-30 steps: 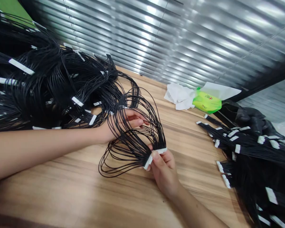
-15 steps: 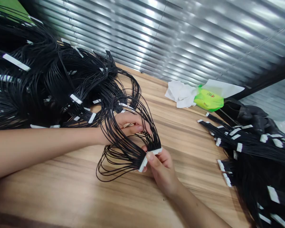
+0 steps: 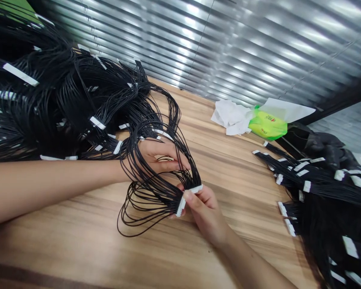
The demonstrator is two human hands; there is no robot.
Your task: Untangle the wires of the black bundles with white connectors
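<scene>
My right hand (image 3: pixel 205 212) pinches two white connectors (image 3: pixel 186 197) at the ends of a looped black wire harness (image 3: pixel 152 188) just above the wooden table (image 3: pixel 78 245). My left hand (image 3: pixel 156 157) reaches through the loop from the left, its fingers closed round some of the black wires. The loops fan out leftward and downward from the connectors. A big tangled heap of the same black harnesses (image 3: pixel 54 100) with white connectors lies behind my left forearm.
A second pile of black harnesses (image 3: pixel 325 200) lies at the right edge. A green packet (image 3: pixel 267 125) and crumpled white tissue (image 3: pixel 231 116) sit at the back by the ribbed metal wall (image 3: pixel 228 44). A black bag (image 3: pixel 321 146) lies behind the right pile.
The connectors and my right hand have shifted slightly left. My left fingers have closed tighter on the wires, and the loop has narrowed and drooped lower.
</scene>
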